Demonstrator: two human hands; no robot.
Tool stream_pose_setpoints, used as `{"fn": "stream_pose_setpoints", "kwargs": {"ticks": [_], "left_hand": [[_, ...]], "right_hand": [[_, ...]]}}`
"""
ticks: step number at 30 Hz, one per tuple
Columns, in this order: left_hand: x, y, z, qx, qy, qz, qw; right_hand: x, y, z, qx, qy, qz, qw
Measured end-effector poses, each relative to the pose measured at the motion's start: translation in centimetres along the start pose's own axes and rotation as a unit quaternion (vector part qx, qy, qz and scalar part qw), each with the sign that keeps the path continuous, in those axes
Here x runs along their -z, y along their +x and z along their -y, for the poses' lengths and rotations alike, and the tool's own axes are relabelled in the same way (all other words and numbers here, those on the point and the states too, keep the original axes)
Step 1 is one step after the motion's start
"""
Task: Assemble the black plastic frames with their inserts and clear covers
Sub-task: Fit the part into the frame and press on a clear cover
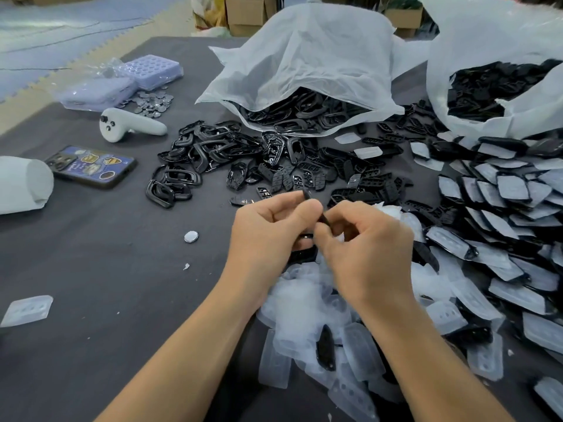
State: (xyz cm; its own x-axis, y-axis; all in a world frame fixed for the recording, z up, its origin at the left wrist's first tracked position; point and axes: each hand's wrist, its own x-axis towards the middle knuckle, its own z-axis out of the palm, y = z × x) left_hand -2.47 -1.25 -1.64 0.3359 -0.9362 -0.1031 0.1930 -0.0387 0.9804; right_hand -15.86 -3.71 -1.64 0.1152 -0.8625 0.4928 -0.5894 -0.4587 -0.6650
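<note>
My left hand [268, 236] and my right hand [365, 248] meet above the middle of the dark table [106, 269], both pinching one small black plastic part [316, 210] seen edge-on between the fingertips. Another black piece [301, 254] shows under my left palm. Loose black frames [189, 166] lie in a heap behind the hands, with black inserts [304, 178] beside them. Clear covers [307, 324] are piled under my wrists. Finished pieces with clear covers [505, 208] are stacked at the right.
Two white bags [304, 56] of black parts stand at the back and a second [487, 95] at the right. A phone [91, 166], a white controller [131, 124], a white roll [21, 184], purple trays [146, 70] and metal discs [152, 102] lie at the left.
</note>
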Motion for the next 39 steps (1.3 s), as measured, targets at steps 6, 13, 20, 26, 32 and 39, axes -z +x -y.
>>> {"fn": "stream_pose_setpoints", "kwargs": {"ticks": [6, 13, 20, 26, 32, 39], "left_hand": [[1.3, 1.0, -0.8, 0.006, -0.037, -0.03, 0.999], [5.3, 3.5, -2.2, 0.004, -0.074, -0.169, 0.983], [5.6, 4.3, -1.7, 0.007, -0.062, -0.18, 0.982], [5.4, 4.9, -0.9, -0.003, -0.042, -0.203, 0.978], [5.7, 5.5, -0.1, -0.013, -0.004, -0.236, 0.972], [6.3, 5.5, -0.4, -0.02, -0.021, -0.224, 0.974]], "right_hand": [[-0.3, -0.2, 0.6, 0.045, 0.046, 0.065, 0.996], [0.6, -0.1, 0.8, 0.026, -0.004, 0.138, 0.99], [-0.2, -0.7, 2.1, 0.043, -0.075, 0.271, 0.959], [-2.1, 0.0, 4.0, 0.1, -0.11, 0.273, 0.951], [-4.5, 1.3, 5.3, 0.12, -0.128, 0.395, 0.902], [-5.6, 1.7, 5.5, 0.152, -0.166, 0.372, 0.901]]}}
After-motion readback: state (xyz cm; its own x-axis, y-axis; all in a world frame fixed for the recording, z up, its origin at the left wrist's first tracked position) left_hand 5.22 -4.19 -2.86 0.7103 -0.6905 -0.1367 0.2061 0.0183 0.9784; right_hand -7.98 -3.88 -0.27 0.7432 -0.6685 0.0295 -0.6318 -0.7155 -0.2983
